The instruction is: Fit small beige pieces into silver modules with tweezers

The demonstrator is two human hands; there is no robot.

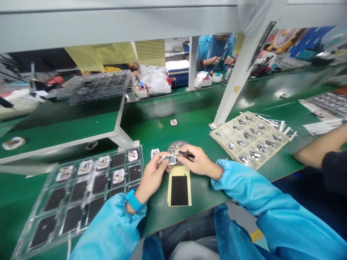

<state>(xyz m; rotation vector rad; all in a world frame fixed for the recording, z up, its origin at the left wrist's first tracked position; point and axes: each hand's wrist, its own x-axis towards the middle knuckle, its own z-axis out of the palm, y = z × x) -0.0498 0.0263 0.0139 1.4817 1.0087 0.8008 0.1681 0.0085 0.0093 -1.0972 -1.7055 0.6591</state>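
Observation:
My left hand (155, 172) is closed on a small white-framed electronic module (169, 159), gripping it by its edges over the bench. Black tweezers (187, 154) are pinched in my right hand (199, 161), their tips hidden close to the module's right side. Behind both hands lies a round dark dish (177, 145) scattered with tiny pale pieces, partly covered by my fingers. Another white-framed module (155, 153) sits just beyond my left hand. Below the hands, a yellow sheet (189, 198) carries a black rectangle (179, 190).
At left, a clear compartment tray (40, 202) holds several modules on dark pads. A cream tray (222, 140) of small metal parts stands at right, near a white post (230, 83). One module (173, 122) lies farther back. A co-worker's arm (320, 146) reaches in from the right.

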